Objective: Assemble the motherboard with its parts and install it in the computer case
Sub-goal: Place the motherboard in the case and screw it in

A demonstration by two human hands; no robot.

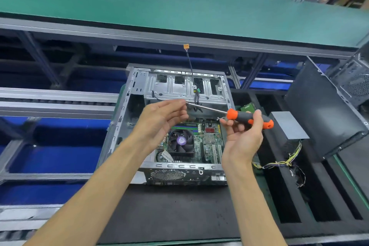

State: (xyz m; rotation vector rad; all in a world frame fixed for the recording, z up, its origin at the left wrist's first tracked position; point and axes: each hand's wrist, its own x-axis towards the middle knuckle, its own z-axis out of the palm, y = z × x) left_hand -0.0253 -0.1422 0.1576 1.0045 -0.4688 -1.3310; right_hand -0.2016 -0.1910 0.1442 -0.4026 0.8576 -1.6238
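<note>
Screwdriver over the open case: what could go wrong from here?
The left hand pinches the tip of the screwdriver, perhaps seating a screw; dropped, it could land on the motherboard. The shaft hangs close to the dangling cable and might snag it.

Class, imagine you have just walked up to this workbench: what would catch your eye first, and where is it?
First, the orange-and-black screwdriver, held level above the open computer case: the right hand grips its handle, the left hand touches its tip. Below them the motherboard lies inside the case, its black fan left of centre. A broad green conveyor belt runs behind.
</note>
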